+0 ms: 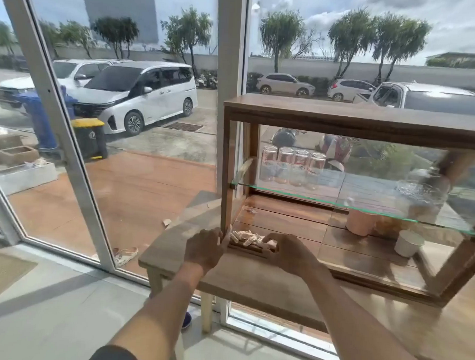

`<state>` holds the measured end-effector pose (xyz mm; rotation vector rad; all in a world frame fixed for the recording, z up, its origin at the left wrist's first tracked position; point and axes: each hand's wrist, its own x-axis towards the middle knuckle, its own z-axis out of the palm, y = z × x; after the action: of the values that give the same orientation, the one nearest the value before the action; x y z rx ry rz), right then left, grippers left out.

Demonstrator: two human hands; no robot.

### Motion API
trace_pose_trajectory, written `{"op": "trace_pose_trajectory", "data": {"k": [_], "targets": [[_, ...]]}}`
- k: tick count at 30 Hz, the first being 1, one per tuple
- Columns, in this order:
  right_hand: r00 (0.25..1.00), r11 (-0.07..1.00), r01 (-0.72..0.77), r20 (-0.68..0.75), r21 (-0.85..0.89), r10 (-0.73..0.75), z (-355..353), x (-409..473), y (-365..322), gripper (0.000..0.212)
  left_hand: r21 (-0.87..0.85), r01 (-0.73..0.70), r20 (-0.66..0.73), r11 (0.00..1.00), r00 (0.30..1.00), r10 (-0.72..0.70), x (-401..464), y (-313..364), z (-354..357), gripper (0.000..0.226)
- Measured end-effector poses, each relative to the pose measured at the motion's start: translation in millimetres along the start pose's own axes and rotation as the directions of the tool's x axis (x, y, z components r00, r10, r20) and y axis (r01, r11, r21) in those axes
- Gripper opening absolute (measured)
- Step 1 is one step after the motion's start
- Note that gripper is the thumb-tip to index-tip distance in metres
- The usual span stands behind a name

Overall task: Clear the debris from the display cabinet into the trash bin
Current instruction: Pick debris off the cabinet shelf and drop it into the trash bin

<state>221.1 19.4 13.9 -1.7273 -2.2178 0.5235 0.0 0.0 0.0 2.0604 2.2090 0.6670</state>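
Head view shows a wooden display cabinet (358, 117) standing on a tabletop (242, 279) at the right of the frame, with a small heap of pale debris (245, 238) lying at the front left corner of its floor, low in the middle of the frame. The left hand (203, 251) rests at the cabinet's front left post with fingers curled and nothing in them, while the right hand (287, 254) reaches in just right of the heap, fingers bent loosely over its edge, whether gripping any piece I cannot tell. Four upturned glasses (293, 166) stand on the glass shelf (339, 203) above, and a white cup (407, 243) sits on the cabinet floor toward the right.
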Motion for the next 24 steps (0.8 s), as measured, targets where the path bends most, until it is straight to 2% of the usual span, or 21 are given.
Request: {"op": "trace_pose_trajectory", "data": {"k": [7,13,18,24], "targets": [[0.997,0.994,0.074,0.037,-0.075,-0.071,1.6,25.7,-16.6,0.049,-0.105,0.081,-0.069,0.991,0.994,-0.088,8.5,8.2,20.9,0.051],[0.992,0.983,0.088,0.103,-0.163,-0.072,1.3,51.2,-15.4,0.056,-0.149,0.184,-0.116,0.972,0.972,-0.202,11.3,22.3,25.3,0.044],[0.980,0.968,0.146,0.161,-0.203,-0.114,-2.9,66.3,-13.0,0.050,-0.208,0.255,-0.129,0.944,0.950,-0.285,11.3,28.2,28.2,0.047],[0.965,0.954,0.219,0.192,-0.204,-0.181,-0.4,76.3,-8.8,0.043,-0.189,0.278,-0.120,0.942,0.945,-0.304,13.3,39.2,31.4,0.043]]}}
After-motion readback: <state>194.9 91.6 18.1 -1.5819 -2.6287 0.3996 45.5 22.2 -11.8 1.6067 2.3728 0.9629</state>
